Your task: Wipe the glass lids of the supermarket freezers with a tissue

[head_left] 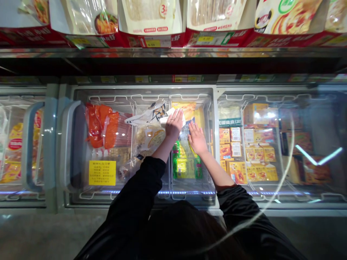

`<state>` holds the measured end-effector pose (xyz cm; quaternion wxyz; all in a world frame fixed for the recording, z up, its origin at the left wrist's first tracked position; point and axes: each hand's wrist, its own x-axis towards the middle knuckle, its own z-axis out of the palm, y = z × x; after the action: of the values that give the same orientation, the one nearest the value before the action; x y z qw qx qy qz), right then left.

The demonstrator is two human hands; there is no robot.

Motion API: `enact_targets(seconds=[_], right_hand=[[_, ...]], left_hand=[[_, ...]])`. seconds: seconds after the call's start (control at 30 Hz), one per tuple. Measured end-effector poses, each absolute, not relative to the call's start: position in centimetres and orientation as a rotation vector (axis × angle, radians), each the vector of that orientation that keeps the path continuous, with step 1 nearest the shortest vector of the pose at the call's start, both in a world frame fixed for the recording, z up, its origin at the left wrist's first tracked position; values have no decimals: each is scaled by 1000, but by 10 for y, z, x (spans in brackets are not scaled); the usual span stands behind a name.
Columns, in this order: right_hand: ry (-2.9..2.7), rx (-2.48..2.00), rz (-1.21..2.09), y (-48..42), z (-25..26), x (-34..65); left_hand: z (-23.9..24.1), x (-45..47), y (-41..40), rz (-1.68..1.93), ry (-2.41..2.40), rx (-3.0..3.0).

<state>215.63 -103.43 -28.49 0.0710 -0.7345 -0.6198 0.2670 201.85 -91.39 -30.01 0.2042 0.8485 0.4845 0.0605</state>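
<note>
My left hand (174, 124) lies flat, fingers stretched out, over a white cloth-like piece (163, 121) on the glass lid of a chest freezer. A ring shows on one finger. To its right, my right hand (197, 138) rests with straight fingers and holds nothing; its palm faces the glass. Beneath the lid I see a white bag with black lettering (151, 115), a yellow package (185, 106) and green-and-yellow packets (184, 162). Whether the white piece is cloth or paper I cannot tell.
Orange-red bags (103, 122) lie in the left basket, by a yellow notice (102, 173). A grey lid handle (72, 144) stands at the left. Yellow boxes (260, 153) fill the neighbouring freezer. Above, a shelf edge (173, 52) carries packaged foods.
</note>
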Motion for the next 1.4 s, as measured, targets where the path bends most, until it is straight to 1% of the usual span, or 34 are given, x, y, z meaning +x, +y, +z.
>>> enact_targets(seconds=[0.07,0.13,0.27,0.37,0.43,0.57,0.67,0.73,0.83,0.93,1.07,1.23,1.3,1.4], right_hand=[[-1875,-2212,795,-1034,-283,2157],[-1877,-2218,779,-1033,-281,2157],[-1867,-2224,744,-1024,-280,2153],[-1891,-2199,740,-1010,-282,2151],[-1928,-2166,749,-1001,-283,2150],[-1991,-2108,745,-993,-284,2153],[-2001,-2084,720,-994,-283,2158],[-1998,-2070,721,-996,-283,2161],[-1988,-2055,729,-996,-283,2164],[-1971,-2056,723,-994,-285,2164],[-1937,-2066,712,-993,-287,2160],[-1925,-2077,707,-990,-286,2161],[-1910,-2082,701,-987,-284,2164],[-1876,-2086,692,-982,-282,2169]], left_hand=[[-302,2018,-892,191,1429,2332],[-301,2013,-887,203,1508,2308],[-296,2002,-928,184,1613,2282],[-294,2001,-966,106,1589,2301],[-294,2004,-972,92,1510,2329],[-295,2014,-930,109,1349,2373],[-295,2017,-888,135,1351,2371],[-293,2015,-875,167,1387,2365],[-288,2011,-886,194,1510,2324],[-285,2011,-915,128,1582,2292],[-285,2019,-926,56,1479,2344],[-293,2027,-865,116,1255,2433],[-296,2026,-838,117,1292,2414],[-299,2024,-820,104,1503,2327]])
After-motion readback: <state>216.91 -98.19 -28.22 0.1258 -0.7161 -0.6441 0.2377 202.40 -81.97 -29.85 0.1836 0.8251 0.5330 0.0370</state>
